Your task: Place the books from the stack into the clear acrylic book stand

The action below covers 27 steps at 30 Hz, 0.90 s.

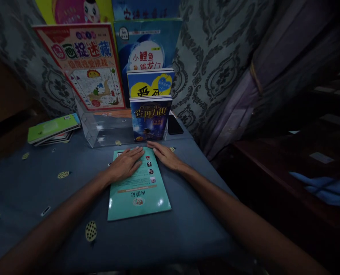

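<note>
A teal paperback book (141, 194) lies on the cloth-covered table (192, 229), its printed text upside down to me. Across its upper left part rests my left hand (127, 163), flat with the fingers stretched out. My right hand (165, 156) is at the book's far right corner, fingers extended and touching or very near its edge. Neither hand grips anything. Just beyond my fingertips stands a dark blue book (151, 120) in a clear acrylic stand (107, 133).
More books fill the stand, among them a red-bordered picture book (94, 76) and a blue book (147, 42). Several books, a green one (53, 128) on top, are stacked at left. A black phone (175, 125) lies right of the stand. A patterned curtain (207, 53) hangs behind.
</note>
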Motion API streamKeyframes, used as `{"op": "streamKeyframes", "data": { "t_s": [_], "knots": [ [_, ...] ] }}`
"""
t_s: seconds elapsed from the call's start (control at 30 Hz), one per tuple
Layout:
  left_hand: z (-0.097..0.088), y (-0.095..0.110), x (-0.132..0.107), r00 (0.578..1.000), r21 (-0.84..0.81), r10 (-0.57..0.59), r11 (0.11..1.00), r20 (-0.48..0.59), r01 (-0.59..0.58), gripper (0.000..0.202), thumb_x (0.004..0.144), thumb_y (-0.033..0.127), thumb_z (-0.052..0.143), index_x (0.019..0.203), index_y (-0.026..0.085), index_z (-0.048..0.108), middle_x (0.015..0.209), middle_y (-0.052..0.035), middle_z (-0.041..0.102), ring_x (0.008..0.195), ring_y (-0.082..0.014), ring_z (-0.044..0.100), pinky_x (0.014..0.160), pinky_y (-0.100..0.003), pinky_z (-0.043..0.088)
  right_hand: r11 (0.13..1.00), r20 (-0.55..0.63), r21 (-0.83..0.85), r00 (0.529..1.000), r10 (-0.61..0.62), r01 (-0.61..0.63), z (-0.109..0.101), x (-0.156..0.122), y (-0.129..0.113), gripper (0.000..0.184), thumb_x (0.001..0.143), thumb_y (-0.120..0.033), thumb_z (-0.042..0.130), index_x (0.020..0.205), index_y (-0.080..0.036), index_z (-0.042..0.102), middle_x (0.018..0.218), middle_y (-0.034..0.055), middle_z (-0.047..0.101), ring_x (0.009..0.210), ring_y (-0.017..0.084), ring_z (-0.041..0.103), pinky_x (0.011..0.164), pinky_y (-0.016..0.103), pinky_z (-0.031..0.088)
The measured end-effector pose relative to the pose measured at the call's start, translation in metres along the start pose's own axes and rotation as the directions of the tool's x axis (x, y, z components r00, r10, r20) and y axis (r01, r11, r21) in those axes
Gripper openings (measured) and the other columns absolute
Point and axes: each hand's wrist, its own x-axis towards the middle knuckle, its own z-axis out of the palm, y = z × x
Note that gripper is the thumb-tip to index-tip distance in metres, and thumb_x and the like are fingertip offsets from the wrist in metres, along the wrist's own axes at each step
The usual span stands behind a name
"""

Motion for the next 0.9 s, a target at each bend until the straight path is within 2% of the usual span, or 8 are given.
{"op": "streamKeyframes", "data": {
  "t_s": [0.1, 0.23, 0.37, 0.5, 0.7, 0.8, 0.9],
  "knots": [
    [-0.002, 0.005, 0.011, 0.998, 0.090, 0.052, 0.994, 0.044, -0.056, 0.054, 0.104, 0.042, 0.027, 0.152, 0.019, 0.036, 0.160, -0.0067, 0.032, 0.150, -0.0221, 0.025, 0.122, -0.045, 0.021, 1.000, -0.016, 0.002, 1.000, 0.001, -0.001, 0.001, 0.001, 0.001, 0.048, 0.102, -0.038, 0.034, 0.146, -0.020, 0.044, 0.138, 0.0103, 0.062, 0.130, 0.022, 0.056, 0.112, 0.047, 0.041],
    [0.000, 0.011, 0.016, 0.994, 0.119, 0.091, 0.988, 0.053, -0.097, 0.052, 0.105, 0.037, 0.026, 0.152, 0.017, 0.036, 0.160, -0.0067, 0.032, 0.150, -0.0218, 0.024, 0.122, -0.045, 0.022, 1.000, -0.023, -0.023, 1.000, -0.014, 0.014, 0.001, 0.000, 0.001, 0.048, 0.102, -0.038, 0.033, 0.145, -0.019, 0.044, 0.139, 0.0106, 0.061, 0.130, 0.021, 0.055, 0.113, 0.045, 0.040],
    [0.003, 0.028, 0.010, 0.979, 0.110, 0.183, 0.975, 0.092, -0.193, 0.050, 0.105, 0.036, 0.028, 0.150, 0.019, 0.039, 0.159, -0.0063, 0.035, 0.149, -0.0206, 0.027, 0.123, -0.044, 0.019, 0.998, -0.016, -0.052, 1.000, -0.027, 0.026, 0.002, -0.003, -0.001, 0.047, 0.102, -0.036, 0.033, 0.144, -0.019, 0.045, 0.137, 0.0111, 0.062, 0.128, 0.022, 0.057, 0.111, 0.045, 0.043],
    [0.007, 0.051, -0.005, 0.950, 0.077, 0.289, 0.951, 0.117, -0.298, 0.052, 0.106, 0.042, 0.027, 0.149, 0.017, 0.040, 0.159, -0.0073, 0.033, 0.150, -0.0200, 0.024, 0.125, -0.042, 0.015, 0.989, -0.025, -0.143, 0.999, -0.034, 0.030, 0.003, -0.005, -0.005, 0.044, 0.100, -0.030, 0.038, 0.139, -0.019, 0.052, 0.137, 0.0100, 0.063, 0.127, 0.023, 0.057, 0.109, 0.045, 0.045],
    [0.006, 0.064, -0.018, 0.934, 0.032, 0.301, 0.949, 0.191, -0.313, 0.077, 0.099, 0.065, 0.028, 0.155, 0.011, 0.028, 0.162, -0.0142, 0.022, 0.152, -0.0263, 0.016, 0.124, -0.043, 0.015, 0.983, -0.040, -0.179, 0.998, -0.048, 0.040, 0.003, -0.005, -0.012, 0.040, 0.097, -0.029, 0.044, 0.133, -0.020, 0.059, 0.135, 0.0103, 0.064, 0.126, 0.024, 0.059, 0.108, 0.047, 0.046],
    [0.004, 0.063, -0.018, 0.934, 0.013, 0.304, 0.950, 0.186, -0.312, 0.077, 0.099, 0.065, 0.028, 0.155, 0.012, 0.028, 0.162, -0.0130, 0.021, 0.152, -0.0266, 0.016, 0.125, -0.042, 0.015, 0.986, -0.043, -0.163, 0.998, -0.034, 0.027, 0.002, -0.004, -0.013, 0.041, 0.096, -0.031, 0.045, 0.131, -0.018, 0.061, 0.133, 0.0121, 0.065, 0.124, 0.025, 0.060, 0.106, 0.046, 0.048],
    [0.005, 0.064, -0.018, 0.935, 0.012, 0.318, 0.946, 0.159, -0.324, 0.073, 0.100, 0.062, 0.031, 0.153, 0.012, 0.032, 0.161, -0.0128, 0.027, 0.151, -0.0257, 0.021, 0.124, -0.042, 0.017, 0.982, -0.032, -0.189, 0.999, -0.035, 0.028, 0.002, -0.003, -0.016, 0.040, 0.097, -0.034, 0.046, 0.130, -0.019, 0.062, 0.134, 0.0121, 0.064, 0.128, 0.026, 0.058, 0.108, 0.048, 0.046]
  ]
}}
